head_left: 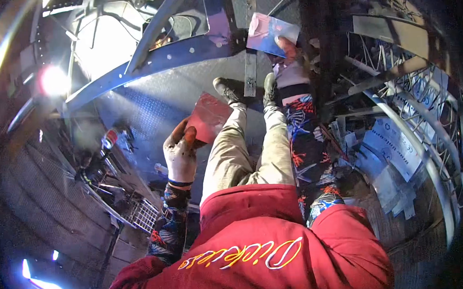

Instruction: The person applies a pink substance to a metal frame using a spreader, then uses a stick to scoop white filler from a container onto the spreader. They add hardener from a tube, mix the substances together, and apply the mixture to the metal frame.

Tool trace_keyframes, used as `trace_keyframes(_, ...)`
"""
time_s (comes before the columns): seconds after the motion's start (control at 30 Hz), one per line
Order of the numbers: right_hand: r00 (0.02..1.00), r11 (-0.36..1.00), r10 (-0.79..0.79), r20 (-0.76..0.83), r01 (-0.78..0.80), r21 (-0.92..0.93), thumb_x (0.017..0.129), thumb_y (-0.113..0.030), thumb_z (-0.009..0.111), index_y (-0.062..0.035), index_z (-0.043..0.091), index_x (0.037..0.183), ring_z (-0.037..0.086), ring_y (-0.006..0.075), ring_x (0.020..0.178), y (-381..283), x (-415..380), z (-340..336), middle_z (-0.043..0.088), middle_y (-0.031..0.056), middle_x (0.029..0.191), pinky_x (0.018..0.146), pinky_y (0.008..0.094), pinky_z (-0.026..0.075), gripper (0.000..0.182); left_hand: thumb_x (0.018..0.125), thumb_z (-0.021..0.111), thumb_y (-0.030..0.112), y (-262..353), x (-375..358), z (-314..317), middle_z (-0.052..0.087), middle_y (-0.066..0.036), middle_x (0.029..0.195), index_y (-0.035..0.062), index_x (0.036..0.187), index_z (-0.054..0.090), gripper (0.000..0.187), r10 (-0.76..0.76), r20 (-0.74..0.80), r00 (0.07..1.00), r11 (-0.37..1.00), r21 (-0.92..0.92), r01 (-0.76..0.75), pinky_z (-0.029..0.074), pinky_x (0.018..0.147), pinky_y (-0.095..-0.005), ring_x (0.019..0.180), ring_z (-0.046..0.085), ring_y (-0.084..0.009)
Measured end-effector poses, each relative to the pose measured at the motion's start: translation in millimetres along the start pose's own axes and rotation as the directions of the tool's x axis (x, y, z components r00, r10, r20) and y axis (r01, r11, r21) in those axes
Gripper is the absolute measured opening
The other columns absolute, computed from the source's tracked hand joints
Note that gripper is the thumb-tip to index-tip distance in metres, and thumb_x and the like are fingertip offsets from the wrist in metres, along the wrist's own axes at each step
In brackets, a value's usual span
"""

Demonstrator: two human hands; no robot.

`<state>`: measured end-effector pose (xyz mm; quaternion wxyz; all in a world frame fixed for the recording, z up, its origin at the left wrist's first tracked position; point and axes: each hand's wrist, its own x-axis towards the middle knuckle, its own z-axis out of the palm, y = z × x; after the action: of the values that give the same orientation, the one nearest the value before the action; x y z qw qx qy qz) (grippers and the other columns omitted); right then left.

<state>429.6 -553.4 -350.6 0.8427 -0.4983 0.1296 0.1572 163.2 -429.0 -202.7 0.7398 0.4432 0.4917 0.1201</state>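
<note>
Head view: the red plate point(210, 116) is at 11 o'clock from frame centre, the silver plate point(266, 32) at 1 o'clock. Both are probably light, stiff and slick, with edges that may cut; take hold near the rim, across the flat faces. The left grip point(181, 155) pinches the red plate's 8 o'clock edge; the right grip point(290, 60) pinches the silver plate's 4 o'clock edge.

Curved beam point(186, 49) blocks passage beyond open floor point(169, 90).
</note>
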Motion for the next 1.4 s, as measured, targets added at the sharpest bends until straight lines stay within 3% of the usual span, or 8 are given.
trace_keyframes(0.3,0.972,0.974,-0.219,0.087,0.224,-0.046,0.082,-0.021,0.073,-0.0059,0.068,0.094,0.064,0.0171,0.072,50.9,40.8,-23.6,0.070,0.0093,0.089,0.066,0.0319,0.051,0.020,0.092,0.064,0.018,3.1,4.9,7.3,0.064,-0.013,0.114,-0.0078,0.130,0.051,0.048,-0.044,-0.020,0.999,0.967,0.252,0.047,0.058,0.075,-0.0347,0.092,0.067,-0.0221)
trace_keyframes(0.6,0.756,0.610,0.282,0.591,-0.617,0.498,0.087,-0.016,0.069,-0.0058,0.070,0.100,0.065,0.0133,0.069,83.1,84.9,-57.3,0.072,0.0110,0.093,0.069,0.0279,0.055,0.017,0.094,0.063,0.023,3.8,8.9,25.5,0.064,-0.013,0.110,-0.0083,0.127,0.053,0.047,0.021,-0.058,0.998,0.982,0.189,-0.010,0.057,0.076,-0.0326,0.091,0.066,-0.0214)
trace_keyframes(0.67,0.926,0.937,-0.216,0.309,0.286,-0.200,0.090,-0.021,0.068,-0.0069,0.070,0.107,0.066,0.0121,0.071,26.1,53.5,-8.8,0.073,0.0090,0.090,0.067,0.0265,0.054,0.022,0.094,0.062,0.022,6.6,10.4,29.3,0.064,-0.013,0.110,-0.0084,0.128,0.052,0.047,0.024,-0.060,0.998,0.970,0.242,-0.008,0.057,0.078,-0.0333,0.092,0.067,-0.0221)
trace_keyframes(0.77,0.788,0.696,-0.330,0.520,0.575,-0.431,0.088,-0.005,0.064,-0.0015,0.066,0.118,0.064,0.0086,0.094,27.6,47.4,-10.6,0.069,0.0054,0.112,0.084,0.0261,0.050,0.030,0.095,0.061,0.021,4.9,13.1,23.1,0.064,-0.014,0.110,-0.0086,0.128,0.052,0.046,0.005,-0.056,0.998,0.963,0.268,0.010,0.057,0.079,-0.0340,0.094,0.067,-0.0225)
trace_keyframes(0.93,0.780,0.855,-0.315,0.541,0.480,-0.194,0.088,-0.002,0.064,-0.0026,0.066,0.118,0.066,0.0171,0.104,49.7,38.7,10.5,0.069,0.0093,0.116,0.095,0.0307,0.048,0.031,0.095,0.061,0.019,-2.0,14.1,18.0,0.064,-0.014,0.111,-0.0090,0.126,0.053,0.043,-0.009,-0.052,0.999,0.975,0.221,0.020,0.057,0.081,-0.0335,0.095,0.066,-0.0216)
trace_keyframes(1.07,0.526,0.511,-0.449,0.723,0.814,-0.275,0.084,-0.004,0.066,-0.0040,0.068,0.112,0.068,0.0212,0.100,66.7,34.5,-5.1,0.071,0.0126,0.107,0.094,0.0306,0.048,0.028,0.094,0.061,0.017,-10.0,19.6,11.4,0.063,-0.015,0.112,-0.0091,0.127,0.052,0.043,0.021,-0.070,0.997,0.943,0.332,0.003,0.057,0.083,-0.0343,0.097,0.066,-0.0228)
trace_keyframes(1.33,0.574,0.556,-0.320,0.753,0.758,-0.342,0.085,-0.002,0.059,-0.0053,0.066,0.117,0.069,0.0218,0.093,47.8,14.7,-52.2,0.072,0.0113,0.097,0.095,0.0327,0.050,0.033,0.092,0.062,0.014,-13.3,16.4,3.7,0.064,-0.015,0.114,-0.0083,0.128,0.052,0.044,-0.022,-0.128,0.992,0.967,0.250,0.054,0.058,0.081,-0.0377,0.096,0.068,-0.0255)
trace_keyframes(1.4,0.879,0.858,-0.247,0.408,0.394,-0.330,0.083,-0.004,0.062,-0.0062,0.071,0.104,0.070,0.0289,0.085,65.5,23.4,-56.0,0.072,0.0143,0.097,0.080,0.0353,0.054,0.023,0.091,0.064,0.016,-10.7,16.2,9.5,0.063,-0.011,0.103,-0.0096,0.133,0.047,0.053,-0.019,-0.109,0.994,0.972,0.232,0.044,0.057,0.073,-0.0344,0.081,0.068,-0.0222)
